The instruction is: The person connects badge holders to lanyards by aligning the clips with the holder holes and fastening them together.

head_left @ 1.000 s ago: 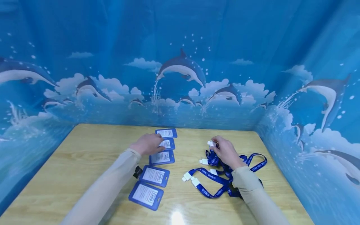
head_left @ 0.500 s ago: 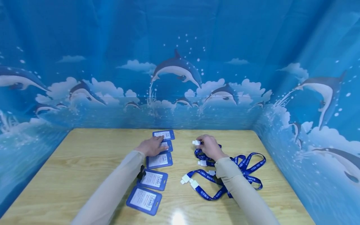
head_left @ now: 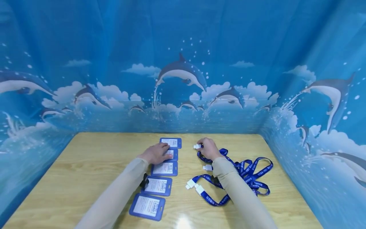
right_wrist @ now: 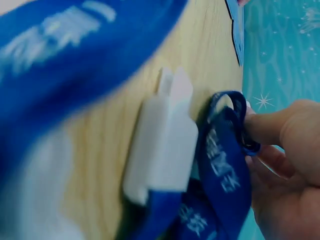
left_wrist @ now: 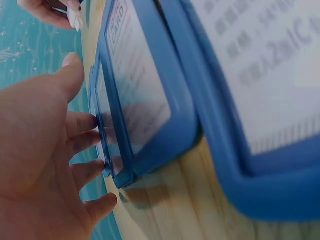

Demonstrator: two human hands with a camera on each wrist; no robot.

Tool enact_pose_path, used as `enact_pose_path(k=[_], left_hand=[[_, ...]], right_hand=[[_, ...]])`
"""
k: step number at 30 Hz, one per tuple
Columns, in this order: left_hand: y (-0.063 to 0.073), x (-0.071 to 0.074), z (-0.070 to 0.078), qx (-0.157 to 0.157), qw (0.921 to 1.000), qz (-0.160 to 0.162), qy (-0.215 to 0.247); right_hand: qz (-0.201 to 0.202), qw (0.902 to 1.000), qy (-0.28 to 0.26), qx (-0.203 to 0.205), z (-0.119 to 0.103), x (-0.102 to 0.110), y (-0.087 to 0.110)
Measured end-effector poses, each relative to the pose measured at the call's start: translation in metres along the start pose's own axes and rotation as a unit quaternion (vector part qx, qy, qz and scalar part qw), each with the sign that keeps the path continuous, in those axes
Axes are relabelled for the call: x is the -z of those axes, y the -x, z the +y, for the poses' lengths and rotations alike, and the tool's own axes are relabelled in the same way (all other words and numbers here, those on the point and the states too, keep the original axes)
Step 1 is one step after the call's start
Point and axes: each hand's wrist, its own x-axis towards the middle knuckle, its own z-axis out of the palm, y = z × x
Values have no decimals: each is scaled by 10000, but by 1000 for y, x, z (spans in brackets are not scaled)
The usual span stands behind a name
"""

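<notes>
The middle card holder (head_left: 165, 168), a blue frame with a white printed insert, lies on the wood-grain desk (head_left: 100, 159) and is the reference for position. Four similar holders form a column with it. The second card holder (head_left: 172, 155) lies just beyond it, followed by the far card holder (head_left: 175, 143). The fourth card holder (head_left: 158, 185) and the near card holder (head_left: 147, 206) lie on its near side.

Left hand (head_left: 155, 153): located beyond the middle card holder, over part of the second card holder. The fingers are spread and nearly straight. Firm contact cannot be confirmed.

Right hand (head_left: 209, 148): located beyond and to the right of the middle card holder. Thumb and fingers pinch the blue lanyard (right_wrist: 225, 162); a white clip (head_left: 197, 146) projects from the grip toward the holders.

The lanyard pile (head_left: 248, 173) lies right of the middle card holder, with straps looped and overlapping. Two paired clips (head_left: 199, 190) lie to the right and nearer. A dolphin-print curtain (head_left: 183, 122) hangs beyond.
</notes>
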Motion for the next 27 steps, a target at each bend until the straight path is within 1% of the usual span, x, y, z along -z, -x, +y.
enact_pose_path(k=[3,7,10,16,21,25,27], left_hand=[[0,-1,4,-165,9998,-37,-39],[-2,-3,11,-281,9996,-12,-35],[-4,-4,15,-350,9993,12,-116],[-6,-8,21,-423,9988,23,-263],[-5,-9,24,-418,9990,19,-156],[-5,-9,21,-417,9991,46,28],[-4,-9,19,-455,9989,36,105]], right_hand=[[56,10000,-33,-21,1,-5,-1],[169,9998,74,62,1,-9,-2],[216,9996,129,98,-1,-12,-4],[132,9999,61,-13,-6,-16,-7],[173,9997,115,-99,-9,-18,-8],[217,9996,151,-115,-11,-22,-10],[210,9996,78,-175,-12,-24,-12]])
